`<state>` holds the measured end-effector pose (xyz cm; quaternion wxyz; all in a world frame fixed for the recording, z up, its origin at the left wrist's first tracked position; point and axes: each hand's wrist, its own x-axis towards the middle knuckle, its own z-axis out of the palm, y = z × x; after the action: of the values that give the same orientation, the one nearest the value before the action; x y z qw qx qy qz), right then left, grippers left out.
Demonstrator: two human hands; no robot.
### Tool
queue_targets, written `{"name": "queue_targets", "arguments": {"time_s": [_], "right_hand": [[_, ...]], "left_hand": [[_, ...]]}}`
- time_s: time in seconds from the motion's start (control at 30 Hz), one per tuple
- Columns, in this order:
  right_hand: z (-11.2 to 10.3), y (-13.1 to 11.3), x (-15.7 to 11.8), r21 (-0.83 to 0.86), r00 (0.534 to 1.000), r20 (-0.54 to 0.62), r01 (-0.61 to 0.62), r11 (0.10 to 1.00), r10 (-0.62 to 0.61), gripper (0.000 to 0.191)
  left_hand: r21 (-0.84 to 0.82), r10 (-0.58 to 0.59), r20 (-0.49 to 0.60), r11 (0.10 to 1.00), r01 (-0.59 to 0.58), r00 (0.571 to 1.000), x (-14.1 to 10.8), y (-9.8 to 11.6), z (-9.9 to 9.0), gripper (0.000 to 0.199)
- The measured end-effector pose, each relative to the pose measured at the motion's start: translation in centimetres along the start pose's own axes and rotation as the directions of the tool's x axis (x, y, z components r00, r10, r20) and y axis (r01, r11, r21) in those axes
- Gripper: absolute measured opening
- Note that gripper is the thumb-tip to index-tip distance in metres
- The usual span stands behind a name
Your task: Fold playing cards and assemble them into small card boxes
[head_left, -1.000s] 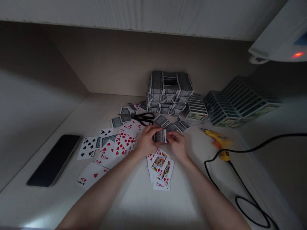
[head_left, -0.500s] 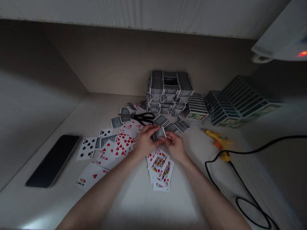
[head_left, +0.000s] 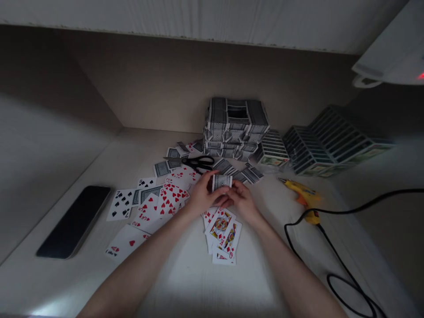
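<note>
Between my two hands is a small playing card (head_left: 221, 181), its patterned back facing up; whether it is folded I cannot tell. My left hand (head_left: 206, 192) grips its left side and lower edge, thumb across the front. Fingers of my right hand (head_left: 240, 198) close on its lower right corner. Just below my hands lie face-up diamond cards (head_left: 221, 225), with a king and a queen on top. Many loose heart cards (head_left: 170, 198) spread beside my left hand. Black-handled scissors (head_left: 198, 162) rest on cards beyond it.
A box-like structure built of cards (head_left: 235, 126) stands at the back. Right of it are stacked slatted card pieces (head_left: 331, 141). A yellow glue gun (head_left: 304, 196) with a black cord (head_left: 357, 207) lies to the right. A phone (head_left: 74, 221) lies far left. A shelf edge (head_left: 185, 37) hangs overhead.
The held card has turned from a slant to nearly level, its back now facing me more squarely. My hands have shifted slightly around it.
</note>
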<state>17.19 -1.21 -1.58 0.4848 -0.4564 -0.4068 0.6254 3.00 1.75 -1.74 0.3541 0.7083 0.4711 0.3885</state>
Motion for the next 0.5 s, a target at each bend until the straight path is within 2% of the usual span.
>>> {"name": "queue_targets", "arguments": {"time_s": [0.1, 0.27, 0.5], "right_hand": [[0.5, 0.3, -0.2, -0.022, 1.000, -0.030, -0.010, 1.000, 0.010, 0.038], [1.0, 1.1, -0.5, -0.206, 0.986, -0.163, 0.010, 0.978, -0.044, 0.041], [1.3, 1.6, -0.7, -0.339, 0.963, -0.240, 0.035, 0.940, -0.123, 0.044]], "left_hand": [[0.078, -0.080, 0.035, 0.994, 0.077, 0.996, -0.1, 0.3, 0.1, 0.034], [0.247, -0.003, 0.060, 0.969, -0.012, 0.998, -0.8, 0.3, 0.6, 0.031], [0.431, 0.028, 0.025, 0.902, -0.036, 0.999, -1.5, 0.4, 1.3, 0.032]]}}
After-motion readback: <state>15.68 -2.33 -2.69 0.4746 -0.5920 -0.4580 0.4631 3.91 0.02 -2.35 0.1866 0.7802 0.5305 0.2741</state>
